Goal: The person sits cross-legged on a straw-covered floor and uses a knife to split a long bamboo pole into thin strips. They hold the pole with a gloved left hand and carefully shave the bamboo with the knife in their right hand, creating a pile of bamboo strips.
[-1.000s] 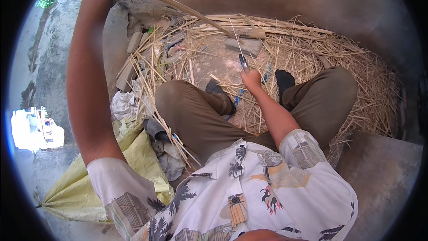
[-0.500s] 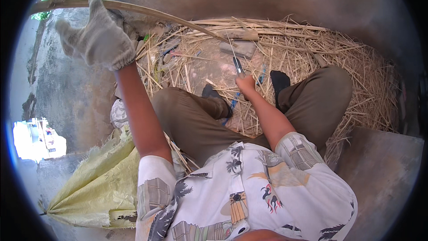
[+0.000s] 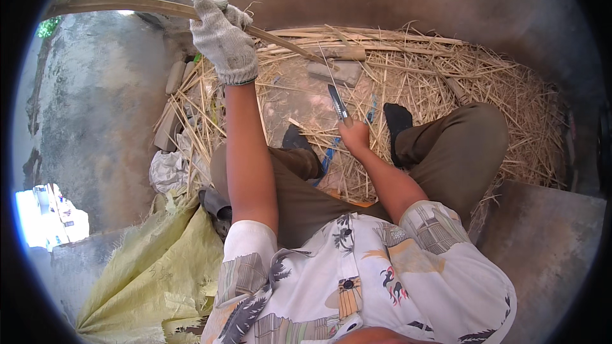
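Note:
My left hand (image 3: pixel 223 41), in a whitish knitted glove, is closed around a long split bamboo strip (image 3: pixel 140 4) at the upper left. The strip runs from the far left edge down to the right, its tip near a grey block (image 3: pixel 335 72) on the floor. In front of me, between my feet, my bare right hand (image 3: pixel 354 136) is closed on the handle of a knife (image 3: pixel 338 101). Its thin blade points away from me, beside the strip's tip and across the block. The blade shows nearly edge-on.
Thin bamboo shavings (image 3: pixel 484 102) cover much of the floor ahead and right. A short bamboo piece (image 3: pixel 341 54) lies behind the block. A yellow woven sack (image 3: pixel 153 267) is at left, with crumpled white plastic (image 3: pixel 171 169) beyond it. Walls stand left and ahead.
My left hand has moved right along the bamboo strip and gone from spread fingers to a closed grip. My right hand with the knife has shifted slightly toward me.

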The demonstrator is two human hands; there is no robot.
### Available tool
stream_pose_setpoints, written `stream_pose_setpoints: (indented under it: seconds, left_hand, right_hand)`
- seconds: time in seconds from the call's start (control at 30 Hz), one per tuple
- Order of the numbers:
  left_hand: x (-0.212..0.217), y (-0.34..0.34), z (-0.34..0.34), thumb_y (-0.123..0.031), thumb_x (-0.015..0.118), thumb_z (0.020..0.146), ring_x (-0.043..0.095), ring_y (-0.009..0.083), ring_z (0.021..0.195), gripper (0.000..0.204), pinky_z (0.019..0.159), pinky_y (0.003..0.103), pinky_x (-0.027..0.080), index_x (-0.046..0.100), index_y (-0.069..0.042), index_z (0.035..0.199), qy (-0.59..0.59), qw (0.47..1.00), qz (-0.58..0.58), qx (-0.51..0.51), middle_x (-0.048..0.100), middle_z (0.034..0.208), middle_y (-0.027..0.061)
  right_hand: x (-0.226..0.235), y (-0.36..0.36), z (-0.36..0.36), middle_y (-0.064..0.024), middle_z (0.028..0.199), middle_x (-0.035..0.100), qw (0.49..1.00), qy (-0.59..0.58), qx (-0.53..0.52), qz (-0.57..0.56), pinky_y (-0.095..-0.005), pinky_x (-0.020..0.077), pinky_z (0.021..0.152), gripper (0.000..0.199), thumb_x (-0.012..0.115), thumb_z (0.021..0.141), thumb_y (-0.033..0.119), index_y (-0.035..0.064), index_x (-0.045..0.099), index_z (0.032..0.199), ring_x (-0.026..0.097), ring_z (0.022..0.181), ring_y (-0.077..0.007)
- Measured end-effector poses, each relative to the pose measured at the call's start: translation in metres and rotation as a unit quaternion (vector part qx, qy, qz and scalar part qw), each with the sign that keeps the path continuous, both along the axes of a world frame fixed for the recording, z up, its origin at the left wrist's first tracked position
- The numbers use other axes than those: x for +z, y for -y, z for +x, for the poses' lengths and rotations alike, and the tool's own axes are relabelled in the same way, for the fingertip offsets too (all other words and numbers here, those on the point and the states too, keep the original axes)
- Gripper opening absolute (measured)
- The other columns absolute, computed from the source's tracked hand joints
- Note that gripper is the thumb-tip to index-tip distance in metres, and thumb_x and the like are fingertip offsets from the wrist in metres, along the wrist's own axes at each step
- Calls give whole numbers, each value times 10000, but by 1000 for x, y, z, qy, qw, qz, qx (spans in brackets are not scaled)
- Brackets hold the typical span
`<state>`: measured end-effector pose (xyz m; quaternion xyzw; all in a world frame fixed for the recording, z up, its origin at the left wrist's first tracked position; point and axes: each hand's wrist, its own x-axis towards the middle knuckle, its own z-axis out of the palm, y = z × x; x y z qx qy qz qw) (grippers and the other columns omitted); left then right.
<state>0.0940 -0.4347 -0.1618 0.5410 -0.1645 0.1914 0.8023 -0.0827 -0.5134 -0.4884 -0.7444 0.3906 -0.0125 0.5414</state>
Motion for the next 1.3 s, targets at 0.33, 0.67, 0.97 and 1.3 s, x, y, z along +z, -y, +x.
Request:
stream_pose_setpoints:
  seconds: [0.33,0.67,0.97,1.3]
  left_hand:
    - [-5,-10,2,-645,514,953,379,122,445,604,407,267,358,484,-98,699,-8,997,-78,-25,389,531,11]
    - [4,-26,6,-679,427,969,357,128,356,668,340,247,322,474,-99,641,14,989,-141,52,384,464,30]
    - [-6,-14,1,-657,429,981,424,127,377,667,347,240,357,483,-87,639,2,993,-45,110,423,475,40]
    - [-1,-18,1,-665,465,964,413,118,385,656,356,231,347,477,-92,645,-16,994,-66,90,405,487,27]
  right_hand:
    - [-47,4,17,-199,682,662,1000,-9,8,-22,-436,503,633,339,676,777,304,-35,686,781,671,665,-351]
    - [-40,-7,30,-43,544,556,984,128,-36,120,-334,397,472,293,664,796,210,20,561,598,505,444,-152]
    - [-14,0,37,-183,657,646,993,119,10,-13,-429,494,627,304,664,780,269,-32,639,747,664,627,-316]
    - [-57,-3,39,-74,569,592,929,36,-40,367,-375,432,496,273,671,775,228,-29,628,694,545,467,-217]
